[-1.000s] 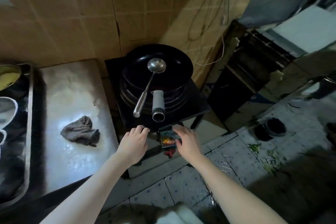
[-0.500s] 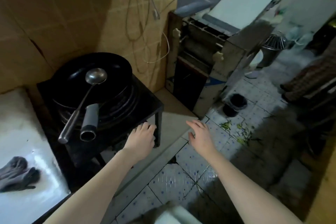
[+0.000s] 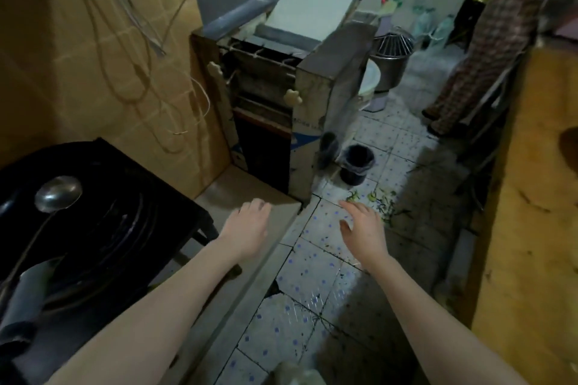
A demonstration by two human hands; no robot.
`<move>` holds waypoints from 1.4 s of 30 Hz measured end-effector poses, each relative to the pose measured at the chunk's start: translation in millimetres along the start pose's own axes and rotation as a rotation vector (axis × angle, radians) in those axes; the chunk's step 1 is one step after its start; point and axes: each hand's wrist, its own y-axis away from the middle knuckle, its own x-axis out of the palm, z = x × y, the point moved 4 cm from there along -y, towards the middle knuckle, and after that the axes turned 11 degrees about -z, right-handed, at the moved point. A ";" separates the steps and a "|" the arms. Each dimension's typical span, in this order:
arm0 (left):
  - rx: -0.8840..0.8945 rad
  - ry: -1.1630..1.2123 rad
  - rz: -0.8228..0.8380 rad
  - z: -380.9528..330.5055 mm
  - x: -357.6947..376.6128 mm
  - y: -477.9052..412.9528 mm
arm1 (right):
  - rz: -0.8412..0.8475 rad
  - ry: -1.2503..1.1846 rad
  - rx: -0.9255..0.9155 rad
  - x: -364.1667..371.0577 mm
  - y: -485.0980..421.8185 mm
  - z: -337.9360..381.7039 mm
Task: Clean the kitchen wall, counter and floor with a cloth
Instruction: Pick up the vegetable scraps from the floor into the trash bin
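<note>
Bare skin is all I am seeing on both hands: the left hand (image 3: 248, 230) is hanging over the pale raised concrete step (image 3: 244, 194) with its fingers loosely spread and nothing in them, and the right hand (image 3: 364, 230) is hovering flat and empty over the white floor tiles with blue dots (image 3: 316, 283). No cloth is appearing anywhere in this view, so I am unable to say where it is lying relative to either set of fingers. I am judging that a cleaning cloth will be light, soft and limp, possibly damp, so I would be pinching a bunched fold of it rather than an edge. Green vegetable scraps (image 3: 380, 201) are lying on the tiles just beyond the right fingertips, near a small black bucket (image 3: 356, 162). At my left, a black wok (image 3: 93, 228) is carrying a steel ladle (image 3: 58, 194).
</note>
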 end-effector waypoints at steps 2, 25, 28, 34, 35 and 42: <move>0.034 -0.007 -0.021 -9.2 -2.8 -20.7 | -0.009 0.007 0.034 -5.7 -9.9 -12.9; 0.373 0.010 0.012 -51.4 5.9 -302.2 | -0.136 0.097 0.319 3.4 -178.2 -105.9; 0.406 -0.007 0.028 -53.1 10.3 -343.5 | -0.128 0.103 0.385 6.5 -196.9 -121.7; 0.479 -0.016 0.123 -78.5 31.8 -387.8 | -0.107 0.109 0.465 11.6 -217.2 -152.8; 0.488 -0.013 0.132 -83.9 35.9 -393.8 | -0.107 0.101 0.477 12.8 -220.2 -159.0; 0.451 0.022 0.183 -128.3 65.2 -447.3 | -0.089 0.031 0.554 22.0 -253.2 -225.6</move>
